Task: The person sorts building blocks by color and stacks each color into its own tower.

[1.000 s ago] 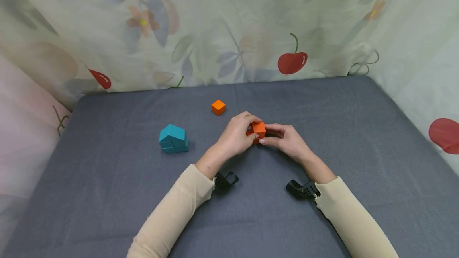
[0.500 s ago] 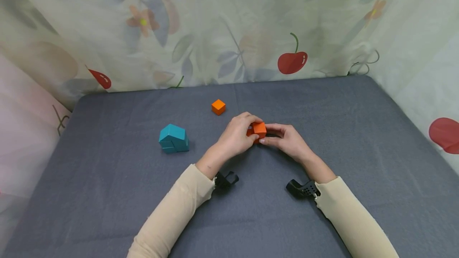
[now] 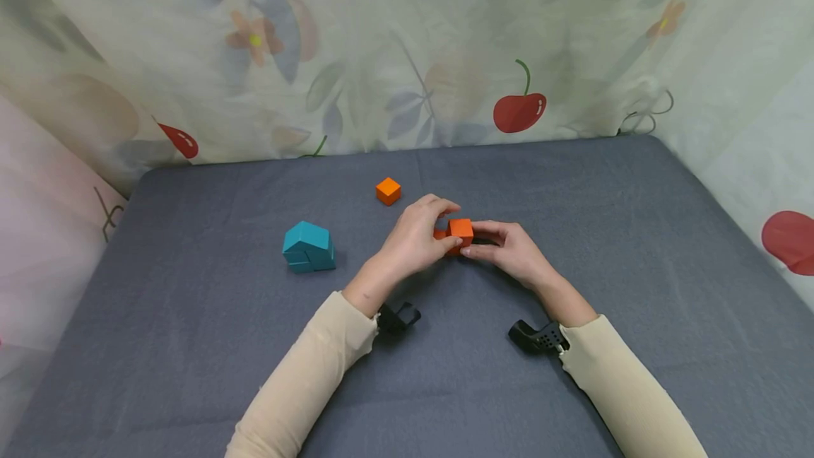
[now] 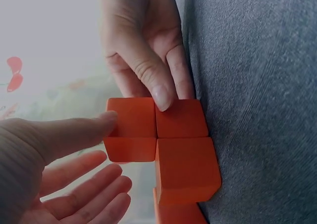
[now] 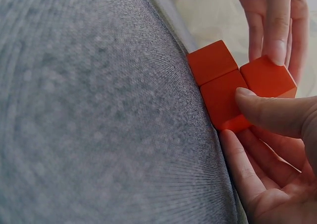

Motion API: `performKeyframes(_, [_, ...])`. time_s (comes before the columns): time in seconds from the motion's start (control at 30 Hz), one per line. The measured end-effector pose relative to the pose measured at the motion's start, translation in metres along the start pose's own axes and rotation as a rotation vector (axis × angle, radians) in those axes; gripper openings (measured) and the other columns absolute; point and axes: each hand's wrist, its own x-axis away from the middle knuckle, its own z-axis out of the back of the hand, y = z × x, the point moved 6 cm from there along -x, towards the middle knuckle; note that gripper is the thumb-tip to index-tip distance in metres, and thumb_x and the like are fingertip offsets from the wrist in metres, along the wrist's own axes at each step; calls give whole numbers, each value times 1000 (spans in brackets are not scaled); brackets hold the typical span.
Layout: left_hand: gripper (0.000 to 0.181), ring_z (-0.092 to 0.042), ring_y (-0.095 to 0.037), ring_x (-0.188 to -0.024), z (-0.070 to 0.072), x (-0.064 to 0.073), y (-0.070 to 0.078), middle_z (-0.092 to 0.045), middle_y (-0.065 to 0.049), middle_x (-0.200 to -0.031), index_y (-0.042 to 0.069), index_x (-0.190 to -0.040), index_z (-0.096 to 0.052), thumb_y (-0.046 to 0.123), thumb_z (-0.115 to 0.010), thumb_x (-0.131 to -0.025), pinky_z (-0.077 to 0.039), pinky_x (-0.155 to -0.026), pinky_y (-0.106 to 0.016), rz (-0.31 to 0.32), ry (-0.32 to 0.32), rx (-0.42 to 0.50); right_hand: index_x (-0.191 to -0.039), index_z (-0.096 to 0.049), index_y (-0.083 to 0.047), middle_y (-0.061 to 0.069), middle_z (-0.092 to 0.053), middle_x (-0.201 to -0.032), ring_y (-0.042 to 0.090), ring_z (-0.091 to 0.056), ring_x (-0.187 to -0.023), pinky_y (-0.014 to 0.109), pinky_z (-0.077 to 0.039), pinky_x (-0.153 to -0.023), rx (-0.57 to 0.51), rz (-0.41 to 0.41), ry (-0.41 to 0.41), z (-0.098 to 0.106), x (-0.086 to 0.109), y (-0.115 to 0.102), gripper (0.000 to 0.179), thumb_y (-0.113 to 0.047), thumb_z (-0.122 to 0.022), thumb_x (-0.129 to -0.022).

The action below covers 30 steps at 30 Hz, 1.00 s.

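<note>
An orange-red block group (image 3: 461,229) of several cubes, one raised on top, stands on the table between the hands. The left hand (image 3: 416,235) has its thumb tip against the raised cube (image 4: 131,117); its other fingers stand spread and off the blocks. From the right, the right hand (image 3: 509,249) pinches a lower cube (image 5: 223,100), its thumb on the near face and fingers behind. The left wrist view also shows another orange cube (image 4: 188,167) beside the held one. Part of the group is hidden behind the left hand in the head view.
A single lighter orange cube (image 3: 388,191) lies farther back. To the left stands a teal block shape (image 3: 308,247) with a peaked top. Grey cloth (image 3: 191,345) covers the table, and a patterned curtain (image 3: 413,48) hangs behind its back edge.
The left hand's fingers have lifted off the raised cube and spread, and the hand has shifted slightly left. The right hand and the blocks look nearly unmoved.
</note>
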Motion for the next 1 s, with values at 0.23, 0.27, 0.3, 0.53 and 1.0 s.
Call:
performKeyframes(0.23, [42, -57, -29, -104, 7, 0, -1, -57, -12, -123, 4, -126, -60, 20, -70, -89, -49, -89, -36, -35, 65, 36, -130, -58, 0, 19, -58, -131, 30, -59, -114, 22, -53, -83, 20, 1, 3, 0, 1, 0, 46, -8, -70, -87])
performKeyframes(0.27, [41, -57, -29, -105, 8, 0, -2, -57, -12, -123, 5, -126, -60, 20, -70, -89, -49, -90, -36, -33, 77, 39, -130, -58, 0, 19, -58, -131, 30, -60, -114, 22, -53, -82, 19, 0, 4, 1, 1, 0, 46, -9, -71, -87])
performKeyframes(0.3, [40, -57, -28, -107, 9, 0, -3, -57, -11, -124, 6, -126, -61, 21, -69, -90, -49, -91, -36, -28, 91, 41, -130, -58, -1, 19, -58, -131, 30, -60, -114, 22, -53, -82, 20, 0, 4, 1, 1, 0, 46, -9, -71, -86])
performKeyframes(0.53, [32, -55, -25, -116, 16, -3, -10, -56, -8, -125, 10, -123, -63, 18, -65, -92, -46, -99, -38, 38, 191, 37, -129, -59, -2, 17, -59, -130, 29, -60, -115, 22, -53, -83, 29, -6, 11, 1, 0, 0, 46, -9, -72, -85])
performKeyframes(1.0, [37, -43, -30, -131, 23, -7, -30, -46, -14, -140, 5, -132, -56, 11, -59, -95, -38, -107, -42, 87, 315, 15, -128, -60, 0, 19, -60, -129, 29, -59, -115, 20, -52, -83, 48, 16, 26, 2, 0, -1, 47, -8, -73, -84])
